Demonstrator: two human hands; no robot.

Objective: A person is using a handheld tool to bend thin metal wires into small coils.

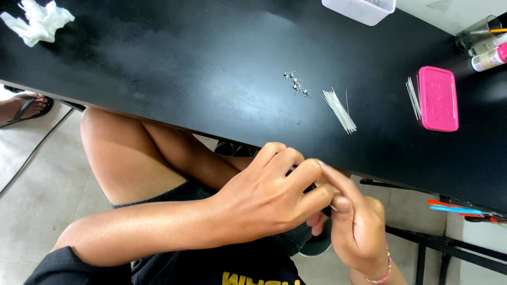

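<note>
Left hand (269,198) curled tight around a small dark tool (308,188), mostly hidden by fingers. Right hand (355,221) pinched closed on a thin metal pin (333,207), tip just showing between both hands, over the lap below the black table (185,68) edge. Further out on the table: bundle of pins (339,110), small metal pieces (297,84), pink case (438,98), white tissue (37,21).

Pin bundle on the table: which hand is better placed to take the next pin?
Right hand, probably: it sits below the pin bundle, while the left hand lies further left. Both hands look busy together.
</note>
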